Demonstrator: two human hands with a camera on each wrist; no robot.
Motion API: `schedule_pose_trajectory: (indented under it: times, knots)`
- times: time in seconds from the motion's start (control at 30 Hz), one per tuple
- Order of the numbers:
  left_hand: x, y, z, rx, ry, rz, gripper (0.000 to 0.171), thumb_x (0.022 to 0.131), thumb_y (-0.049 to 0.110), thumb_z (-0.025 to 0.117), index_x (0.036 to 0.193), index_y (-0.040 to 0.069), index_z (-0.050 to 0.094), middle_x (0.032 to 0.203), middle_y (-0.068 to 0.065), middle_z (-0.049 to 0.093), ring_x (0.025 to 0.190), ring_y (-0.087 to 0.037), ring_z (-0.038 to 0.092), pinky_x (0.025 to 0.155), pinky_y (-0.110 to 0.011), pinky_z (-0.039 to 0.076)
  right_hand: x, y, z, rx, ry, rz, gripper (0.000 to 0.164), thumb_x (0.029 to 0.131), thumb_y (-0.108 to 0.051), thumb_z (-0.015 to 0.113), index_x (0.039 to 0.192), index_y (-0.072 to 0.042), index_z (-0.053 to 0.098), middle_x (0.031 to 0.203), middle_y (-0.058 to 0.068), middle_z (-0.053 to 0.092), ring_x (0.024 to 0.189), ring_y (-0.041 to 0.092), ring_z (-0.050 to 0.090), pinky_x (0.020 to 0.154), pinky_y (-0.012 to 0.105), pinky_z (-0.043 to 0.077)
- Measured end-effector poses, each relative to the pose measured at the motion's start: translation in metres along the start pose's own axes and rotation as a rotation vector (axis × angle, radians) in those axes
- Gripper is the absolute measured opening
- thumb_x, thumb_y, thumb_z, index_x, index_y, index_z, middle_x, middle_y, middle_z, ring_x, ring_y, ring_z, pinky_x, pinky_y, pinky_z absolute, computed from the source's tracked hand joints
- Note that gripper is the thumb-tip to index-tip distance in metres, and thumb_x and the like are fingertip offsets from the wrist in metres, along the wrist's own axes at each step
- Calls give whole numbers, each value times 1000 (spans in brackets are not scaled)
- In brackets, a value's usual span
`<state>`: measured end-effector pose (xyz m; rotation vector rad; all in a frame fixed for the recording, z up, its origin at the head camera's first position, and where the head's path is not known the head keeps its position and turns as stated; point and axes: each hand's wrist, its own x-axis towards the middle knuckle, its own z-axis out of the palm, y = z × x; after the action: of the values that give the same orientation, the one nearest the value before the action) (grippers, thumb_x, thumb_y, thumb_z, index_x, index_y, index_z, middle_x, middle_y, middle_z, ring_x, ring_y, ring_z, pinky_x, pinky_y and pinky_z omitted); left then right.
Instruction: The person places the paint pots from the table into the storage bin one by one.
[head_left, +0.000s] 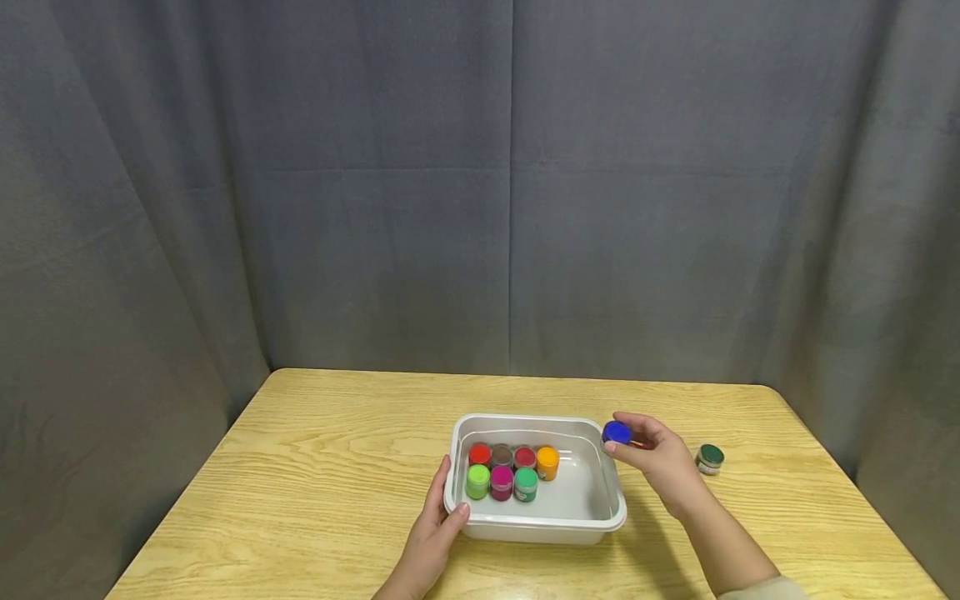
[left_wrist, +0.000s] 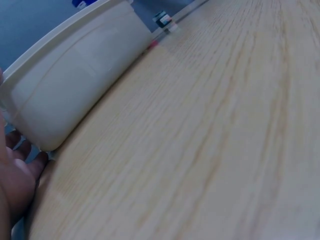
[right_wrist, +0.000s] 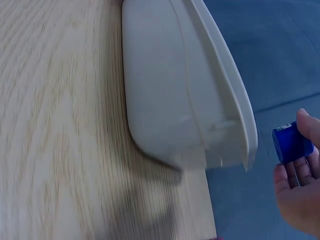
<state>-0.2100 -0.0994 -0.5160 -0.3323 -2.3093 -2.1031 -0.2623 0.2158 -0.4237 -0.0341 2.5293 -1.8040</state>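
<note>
A white plastic tub [head_left: 536,523] holds several small paint jars in two rows, among them an orange jar [head_left: 547,463], a lime green jar [head_left: 477,482] and a magenta jar [head_left: 502,482]. My left hand [head_left: 431,533] grips the tub's left end, thumb over the rim and fingers along the outer wall. Between thumb and fingers, my right hand [head_left: 660,462] pinches a blue paint jar [head_left: 617,432] just above the tub's right rim. The right wrist view shows this blue jar [right_wrist: 291,143] at the fingertips, beyond the tub's edge.
On the wooden table [head_left: 337,467], a dark green jar [head_left: 709,459] stands right of my right hand. Something red [head_left: 641,444] shows partly behind that hand's fingers. Grey curtains [head_left: 375,208] hang behind the table and along both sides.
</note>
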Motion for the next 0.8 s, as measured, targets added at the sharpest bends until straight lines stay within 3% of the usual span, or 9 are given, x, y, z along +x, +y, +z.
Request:
schedule_pose_trajectory:
  times: [0.17,0.43,0.8]
  knots:
    - [0,0,0,-1,-5,-2,68,103,22,47,159,18,8,164,-19,5,149,-41,14,116,-45,21,3,-7,15,37,-37,11,59,89,-19,73,139,-1,48,136,18,52,121,26,54,95,23,54]
    - [0,0,-1,-9,-3,-1,68,103,21,47,159,18,9,164,-19,5,149,-41,14,116,-43,21,4,-18,41,38,-70,27,53,86,-14,75,134,-1,55,128,16,57,120,28,54,104,39,50]
    - [0,2,-1,-4,-1,-14,69,103,23,48,159,19,9,165,-18,5,150,-39,14,117,-46,20,7,-10,69,29,-72,45,48,80,-1,77,124,5,59,117,15,62,110,26,58,88,30,54]
